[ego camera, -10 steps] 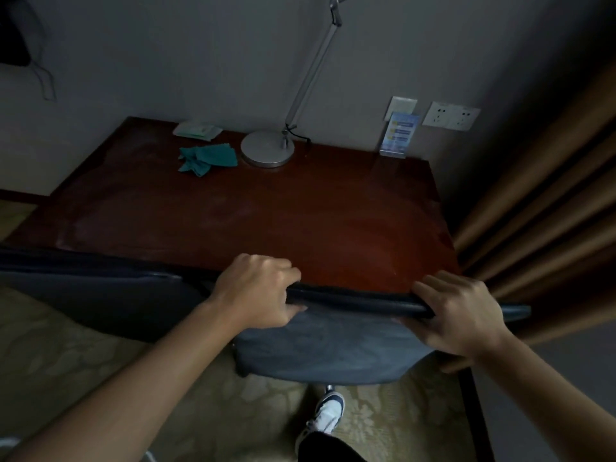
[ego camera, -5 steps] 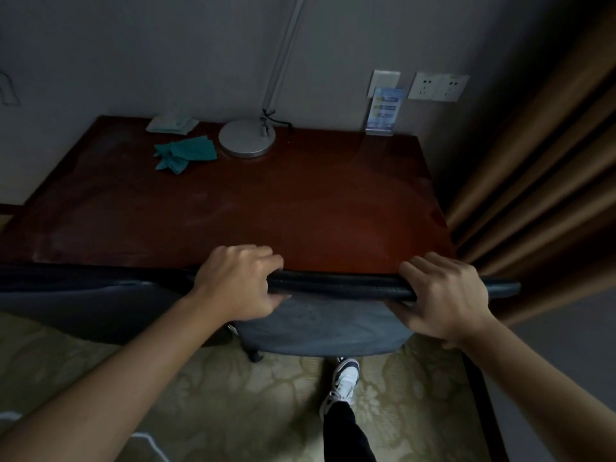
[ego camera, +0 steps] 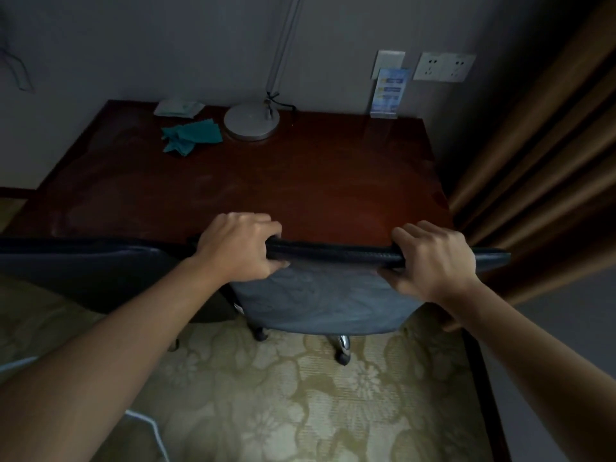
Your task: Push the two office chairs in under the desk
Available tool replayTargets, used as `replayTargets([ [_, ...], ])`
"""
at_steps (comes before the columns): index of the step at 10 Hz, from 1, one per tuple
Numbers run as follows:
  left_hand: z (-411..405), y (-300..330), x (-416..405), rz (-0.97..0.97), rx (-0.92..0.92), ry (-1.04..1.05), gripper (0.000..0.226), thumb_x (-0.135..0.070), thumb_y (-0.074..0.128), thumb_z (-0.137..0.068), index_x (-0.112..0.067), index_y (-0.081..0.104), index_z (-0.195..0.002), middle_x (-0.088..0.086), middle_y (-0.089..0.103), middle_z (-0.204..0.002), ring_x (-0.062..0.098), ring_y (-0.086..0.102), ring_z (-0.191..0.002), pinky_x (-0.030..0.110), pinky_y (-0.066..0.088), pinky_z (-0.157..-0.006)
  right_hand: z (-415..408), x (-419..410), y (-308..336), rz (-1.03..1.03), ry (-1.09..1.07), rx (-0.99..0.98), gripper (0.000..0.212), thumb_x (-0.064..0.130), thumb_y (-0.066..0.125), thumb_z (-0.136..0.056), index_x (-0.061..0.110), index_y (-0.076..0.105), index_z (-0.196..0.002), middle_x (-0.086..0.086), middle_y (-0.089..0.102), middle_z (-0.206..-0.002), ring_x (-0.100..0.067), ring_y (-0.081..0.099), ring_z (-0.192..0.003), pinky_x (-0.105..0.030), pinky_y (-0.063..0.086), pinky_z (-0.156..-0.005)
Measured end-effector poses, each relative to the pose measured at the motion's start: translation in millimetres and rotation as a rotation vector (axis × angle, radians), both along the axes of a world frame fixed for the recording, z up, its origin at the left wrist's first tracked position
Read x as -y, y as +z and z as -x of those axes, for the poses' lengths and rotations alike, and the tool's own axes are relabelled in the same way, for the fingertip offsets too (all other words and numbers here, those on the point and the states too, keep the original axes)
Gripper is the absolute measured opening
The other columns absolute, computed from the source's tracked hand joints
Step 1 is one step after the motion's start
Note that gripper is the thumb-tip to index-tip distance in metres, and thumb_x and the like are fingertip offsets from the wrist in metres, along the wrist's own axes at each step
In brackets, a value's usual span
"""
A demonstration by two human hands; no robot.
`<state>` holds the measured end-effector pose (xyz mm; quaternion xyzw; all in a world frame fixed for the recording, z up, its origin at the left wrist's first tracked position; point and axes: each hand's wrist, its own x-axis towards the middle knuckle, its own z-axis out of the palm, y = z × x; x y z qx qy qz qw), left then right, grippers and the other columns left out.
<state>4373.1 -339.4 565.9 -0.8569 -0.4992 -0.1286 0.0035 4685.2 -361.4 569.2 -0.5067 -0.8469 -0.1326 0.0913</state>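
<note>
A dark blue office chair (ego camera: 320,301) stands at the right half of the reddish-brown desk (ego camera: 300,188), its backrest top against the desk's front edge. My left hand (ego camera: 238,250) grips the top rim of that backrest at its left end. My right hand (ego camera: 433,258) grips the same rim near its right end. The seat is hidden under the desk; two castors (ego camera: 343,353) show below the backrest. A second dark chair (ego camera: 86,271) stands to the left, its backrest also at the desk edge, partly behind my left forearm.
On the desk's far side are a lamp with a round silver base (ego camera: 251,121), a teal cloth (ego camera: 191,136), a white packet (ego camera: 178,107) and a blue card stand (ego camera: 388,91). Brown curtains (ego camera: 540,168) hang close on the right. Patterned carpet (ego camera: 283,395) covers the floor.
The right chair has rolled forward toward the desk with both hands on its backrest. My foot, seen below the chair earlier, is out of view now.
</note>
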Motion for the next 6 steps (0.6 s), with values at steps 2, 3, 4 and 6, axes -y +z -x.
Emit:
replayTargets([
  [2, -1, -3, 5, 0.041, 0.017, 0.072, 0.041, -0.061, 0.075, -0.065, -0.027, 0.068, -0.087, -0.01, 0.062, -0.081, 0.022, 0.063, -0.076, 0.033, 0.047, -0.061, 1, 1, -4, -0.021, -0.01, -0.004, 0.042, 0.056, 0.066, -0.069, 0.016, 0.053, -0.073, -0.001, 0.058, -0.067, -0.023, 0.055, -0.062, -0.026, 0.027, -0.05],
  [3, -4, -3, 13, 0.084, 0.02, 0.133, 0.043, -0.062, 0.074, -0.065, -0.028, 0.066, -0.091, -0.009, 0.061, -0.088, 0.022, 0.061, -0.085, 0.037, 0.048, -0.069, 0, 5, -4, -0.011, -0.011, -0.013, 0.044, 0.06, 0.064, -0.071, 0.017, 0.055, -0.079, 0.0, 0.059, -0.072, -0.022, 0.057, -0.068, -0.026, 0.031, -0.052],
  [4, -14, -1, 29, 0.127, -0.016, 0.254, 0.046, -0.058, 0.076, -0.067, -0.025, 0.065, -0.098, 0.0, 0.064, -0.096, 0.026, 0.059, -0.092, 0.038, 0.043, -0.076, 5, 12, -5, 0.03, -0.042, -0.015, 0.046, 0.062, 0.063, -0.072, 0.02, 0.057, -0.088, 0.001, 0.061, -0.08, -0.022, 0.057, -0.076, -0.029, 0.039, -0.058],
  [6, -57, -3, 102, 0.187, -0.027, 0.432, 0.084, -0.042, 0.071, -0.074, -0.017, 0.033, -0.144, 0.009, 0.039, -0.147, 0.028, 0.027, -0.139, 0.044, 0.01, -0.118, 20, 69, -9, 0.038, -0.271, -0.059, 0.055, 0.045, 0.07, -0.069, 0.011, 0.055, -0.109, -0.014, 0.061, -0.102, -0.035, 0.055, -0.099, -0.047, 0.043, -0.088],
])
